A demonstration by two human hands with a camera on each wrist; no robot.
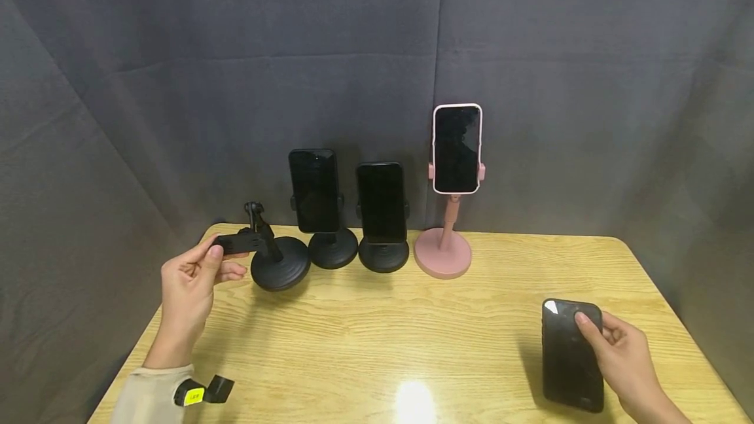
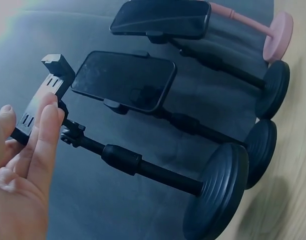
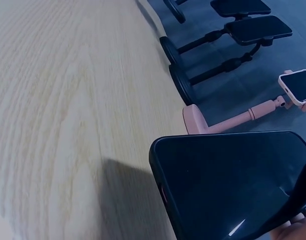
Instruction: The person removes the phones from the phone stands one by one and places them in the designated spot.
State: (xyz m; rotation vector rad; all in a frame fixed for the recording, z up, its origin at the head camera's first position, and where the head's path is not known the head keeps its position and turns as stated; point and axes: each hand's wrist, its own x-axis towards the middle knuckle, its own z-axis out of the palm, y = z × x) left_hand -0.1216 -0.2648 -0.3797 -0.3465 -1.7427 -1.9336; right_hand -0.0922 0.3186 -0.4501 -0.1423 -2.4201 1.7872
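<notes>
My left hand (image 1: 191,286) pinches the clamp (image 2: 37,100) of a black phone stand (image 1: 279,264) between thumb and fingers. No phone sits in that clamp, and the stand's round base is at the left end of a row of stands. In the left wrist view its jointed neck and pole (image 2: 153,170) run from the clamp down to the base. Over on the right, my right hand (image 1: 627,358) grips a black phone (image 1: 568,365) by its side, thumb across the screen. The phone is above the table, screen toward me, and casts a shadow beside it.
Beside the held stand, two black stands carry dark phones (image 1: 315,192) (image 1: 381,205). Right of them a pink stand (image 1: 444,254) holds a phone with a pale pink case (image 1: 457,149). The wooden table (image 1: 365,332) ends at a grey cloth backdrop (image 1: 353,31).
</notes>
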